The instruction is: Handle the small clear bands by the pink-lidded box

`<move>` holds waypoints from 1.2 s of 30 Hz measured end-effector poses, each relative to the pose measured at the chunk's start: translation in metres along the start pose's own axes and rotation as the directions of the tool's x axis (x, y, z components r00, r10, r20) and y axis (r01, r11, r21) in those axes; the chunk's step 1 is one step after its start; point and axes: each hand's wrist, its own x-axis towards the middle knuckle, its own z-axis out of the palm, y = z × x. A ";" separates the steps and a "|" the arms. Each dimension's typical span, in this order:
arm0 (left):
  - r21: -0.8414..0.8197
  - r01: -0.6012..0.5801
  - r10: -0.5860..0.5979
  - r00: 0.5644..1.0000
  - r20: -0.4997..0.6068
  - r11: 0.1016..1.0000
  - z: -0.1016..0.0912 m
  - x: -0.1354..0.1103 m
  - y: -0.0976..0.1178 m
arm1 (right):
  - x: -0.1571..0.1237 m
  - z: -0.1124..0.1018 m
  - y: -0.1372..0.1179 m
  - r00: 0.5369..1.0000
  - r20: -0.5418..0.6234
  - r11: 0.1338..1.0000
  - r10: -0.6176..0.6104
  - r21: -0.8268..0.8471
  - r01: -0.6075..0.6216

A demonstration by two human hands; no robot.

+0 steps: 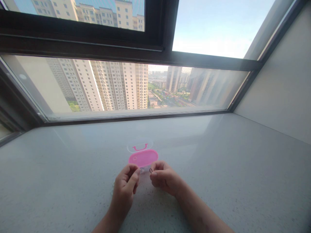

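My left hand point(126, 186) and my right hand point(163, 177) hover close together just above a grey stone windowsill point(218, 168). Both are closed in a pinch. A small dark ring point(151, 170) shows at my right fingertips. My left fingertips pinch something tiny and clear that I cannot make out. Just beyond my hands lies a small pink oval case point(143, 158), with its clear lid point(140, 145) open behind it, bearing a pink clasp.
A wide window point(145, 87) with a dark frame runs along the far edge of the sill, looking out on tall apartment blocks. A pale wall point(279, 94) closes the right side.
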 end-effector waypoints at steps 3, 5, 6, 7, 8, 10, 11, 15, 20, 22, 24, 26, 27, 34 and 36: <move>0.012 -0.011 0.011 1.000 0.013 1.000 -0.001 0.000 -0.002 | 0.000 0.000 0.000 1.000 0.006 1.000 0.000 0.008 0.000; 0.021 -0.016 0.015 1.000 0.015 1.000 -0.002 0.000 -0.004 | 0.000 0.000 0.000 1.000 0.009 1.000 0.000 0.013 0.000; 0.027 -0.016 0.016 1.000 0.013 1.000 -0.002 0.000 -0.004 | 0.000 0.000 0.000 1.000 0.010 1.000 0.000 0.011 0.000; 0.031 -0.016 0.015 1.000 0.012 0.999 -0.003 0.000 -0.005 | 0.000 0.000 0.000 1.000 0.011 1.000 0.000 0.007 -0.001; 0.034 -0.015 0.014 1.000 0.011 0.999 -0.003 0.000 -0.005 | 0.000 0.000 0.000 1.000 0.012 1.000 0.000 0.002 0.000; 0.039 -0.014 0.014 1.000 0.011 0.999 -0.003 0.000 -0.005 | 0.000 -0.001 0.000 1.000 0.014 1.000 0.000 -0.005 0.000; 0.042 -0.016 0.015 1.000 0.010 0.999 -0.003 0.000 -0.004 | 0.000 -0.001 0.000 1.000 0.014 1.000 0.001 -0.006 -0.001; 0.051 -0.017 0.017 1.000 0.003 0.999 -0.002 0.000 -0.004 | 0.000 -0.001 0.001 1.000 0.011 1.000 0.003 0.000 -0.003; 0.044 0.007 -0.007 1.000 -0.007 0.999 0.000 0.001 -0.004 | -0.001 -0.001 0.001 1.000 0.006 1.000 0.006 0.007 -0.006; 0.037 0.006 -0.006 1.000 -0.006 0.999 0.000 0.002 -0.004 | -0.001 -0.001 0.001 1.000 0.007 1.000 0.005 0.006 -0.005; 0.028 0.003 -0.003 1.000 -0.004 1.000 0.000 0.002 -0.004 | -0.001 -0.001 0.001 1.000 -0.004 1.000 0.001 -0.001 -0.001; 0.027 0.001 -0.001 1.000 -0.002 1.000 -0.001 0.002 -0.004 | 0.000 -0.001 0.001 1.000 -0.012 1.000 -0.001 -0.007 0.001; 0.029 -0.001 0.001 1.000 -0.001 1.000 -0.001 0.001 -0.004 | 0.000 -0.001 0.001 1.000 -0.013 1.000 -0.002 -0.008 0.002; 0.047 -0.006 0.006 1.000 0.006 0.999 -0.002 0.000 -0.004 | -0.001 -0.003 0.002 1.000 -0.012 1.000 -0.009 -0.013 0.009; 0.052 -0.009 0.009 1.000 0.005 0.999 -0.002 0.000 -0.005 | -0.001 -0.003 0.002 1.000 -0.011 1.000 -0.015 -0.012 0.015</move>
